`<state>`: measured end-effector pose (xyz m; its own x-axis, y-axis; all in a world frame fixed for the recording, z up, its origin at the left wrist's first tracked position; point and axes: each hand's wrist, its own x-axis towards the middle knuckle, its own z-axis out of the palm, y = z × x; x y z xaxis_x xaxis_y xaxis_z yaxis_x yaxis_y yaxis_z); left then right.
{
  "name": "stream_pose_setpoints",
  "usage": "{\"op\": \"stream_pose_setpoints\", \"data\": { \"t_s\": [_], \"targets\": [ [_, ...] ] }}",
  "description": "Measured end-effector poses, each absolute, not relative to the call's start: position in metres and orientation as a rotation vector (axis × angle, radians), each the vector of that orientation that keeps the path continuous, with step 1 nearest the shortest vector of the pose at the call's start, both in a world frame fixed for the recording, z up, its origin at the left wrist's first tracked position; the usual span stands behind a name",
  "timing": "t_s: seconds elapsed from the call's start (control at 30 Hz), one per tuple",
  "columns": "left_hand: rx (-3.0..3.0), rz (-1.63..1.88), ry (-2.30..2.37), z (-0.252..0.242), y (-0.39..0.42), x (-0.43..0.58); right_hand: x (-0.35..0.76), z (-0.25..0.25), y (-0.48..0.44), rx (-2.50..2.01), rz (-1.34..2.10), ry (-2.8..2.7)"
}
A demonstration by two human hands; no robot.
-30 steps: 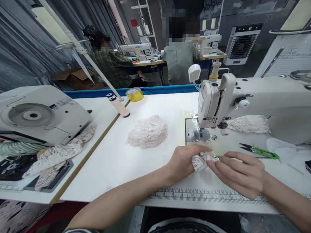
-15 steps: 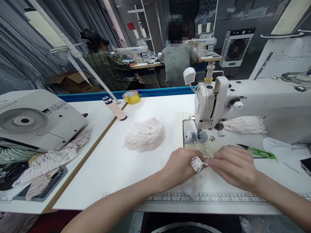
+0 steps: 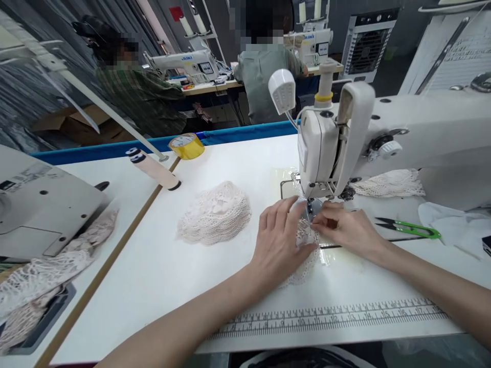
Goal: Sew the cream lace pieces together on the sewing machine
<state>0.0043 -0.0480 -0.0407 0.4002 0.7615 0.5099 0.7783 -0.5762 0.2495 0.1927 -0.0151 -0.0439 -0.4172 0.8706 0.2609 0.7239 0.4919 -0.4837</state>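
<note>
A piece of pale lace point(image 3: 307, 266) lies under the needle area of the white sewing machine point(image 3: 322, 148), partly hidden by my hands. My left hand point(image 3: 278, 240) rests on its left side, fingers stretched forward and thumb apart. At the right of the presser foot point(image 3: 310, 208), my right hand point(image 3: 345, 227) pinches the lace edge between thumb and fingers. Left of my hands sits a stack of cream lace pieces point(image 3: 215, 214). Green-handled thread snips point(image 3: 416, 230) lie to the right of my right hand.
A ruler strip point(image 3: 326, 319) runs along the table's front. Yellow tape point(image 3: 187, 147) and a pink thread spool point(image 3: 153, 169) stand at the back left. More lace point(image 3: 391, 183) lies under the machine arm, beside white cloth point(image 3: 447, 220). Two people sit at machines beyond.
Both hands have moved forward to the presser foot. The lace, bunched in my left hand before, is now spread flat under the needle area. My left fingers have opened out.
</note>
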Motion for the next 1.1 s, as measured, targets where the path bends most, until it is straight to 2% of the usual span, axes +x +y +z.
{"op": "stream_pose_setpoints", "data": {
  "t_s": [0.13, 0.27, 0.37, 0.5, 0.6, 0.73, 1.1],
  "targets": [
    [-2.583, -0.729, -1.088, -0.042, -0.055, 0.006, 0.192, -0.048, -0.010, -1.337, 0.501, -2.178],
    [-2.574, -0.573, -1.045, -0.042, -0.066, 0.008, 0.194, -0.049, -0.009, -1.374, 0.540, -2.115],
    [-2.609, -0.515, -1.122, -0.040, -0.069, 0.007, 0.197, -0.048, -0.014, -1.326, 0.352, -2.178],
    [-2.642, -0.527, -1.158, -0.039, -0.063, 0.006, 0.202, -0.046, -0.025, -1.078, -0.144, -2.382],
    [-2.637, -0.540, -1.159, -0.040, -0.057, 0.006, 0.204, -0.045, -0.031, -1.013, -0.384, -2.461],
    [-2.618, -0.546, -1.160, -0.042, -0.054, 0.006, 0.204, -0.044, -0.034, -0.995, -0.473, -2.491],
    [-2.609, -0.572, -1.182, -0.043, -0.049, 0.006, 0.202, -0.046, -0.033, -1.007, -0.458, -2.506]
  ]
}}
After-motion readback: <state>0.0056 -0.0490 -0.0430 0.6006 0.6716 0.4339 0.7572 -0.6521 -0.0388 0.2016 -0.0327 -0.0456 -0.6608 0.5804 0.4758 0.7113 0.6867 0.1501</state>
